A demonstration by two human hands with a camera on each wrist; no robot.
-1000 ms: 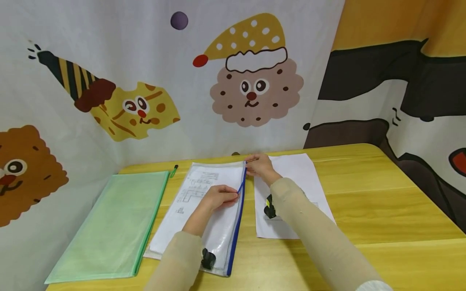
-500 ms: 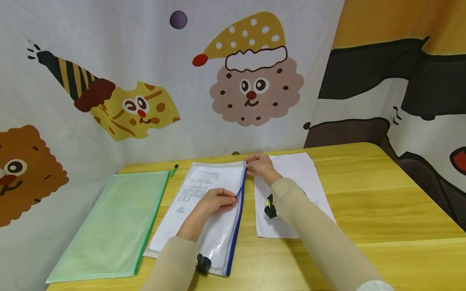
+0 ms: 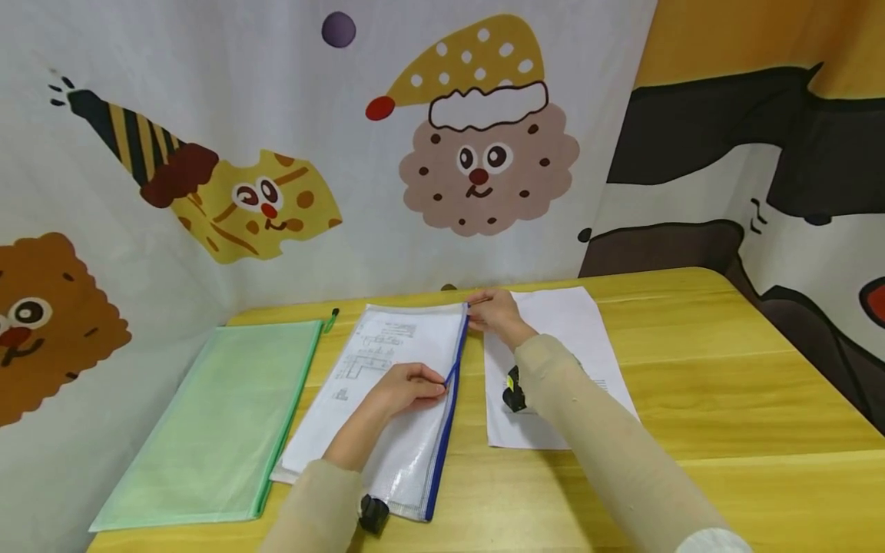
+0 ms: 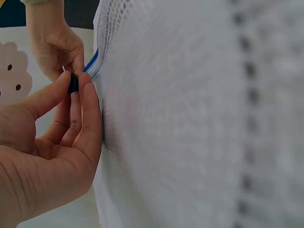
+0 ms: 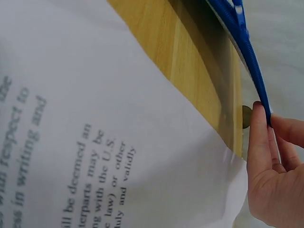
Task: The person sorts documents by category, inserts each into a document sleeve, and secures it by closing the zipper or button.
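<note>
A clear mesh zip pouch (image 3: 413, 468) lies on the table with a printed drawing (image 3: 369, 361) visible through it. Along its right side runs a blue zipper (image 3: 439, 461). My left hand (image 3: 406, 390) pinches the zipper pull between thumb and fingers, partway down that side. In the left wrist view the dark end of the zipper pull (image 4: 73, 83) shows between the fingertips. At the pouch's far right corner, my right hand (image 3: 495, 313) pinches the end of the zipper edge. The right wrist view shows the blue zipper edge (image 5: 254, 71) running into those fingers.
A green zip pouch (image 3: 207, 430) lies to the left, its green pull strap (image 3: 331, 320) at the far corner. A printed sheet (image 3: 508, 426) lies right of the mesh pouch, partly under the right forearm. A patterned curtain (image 3: 373, 261) hangs behind the wooden table (image 3: 726, 369).
My left hand has moved toward me along the zipper with the pull pinched in it. The right hand stays at the far corner.
</note>
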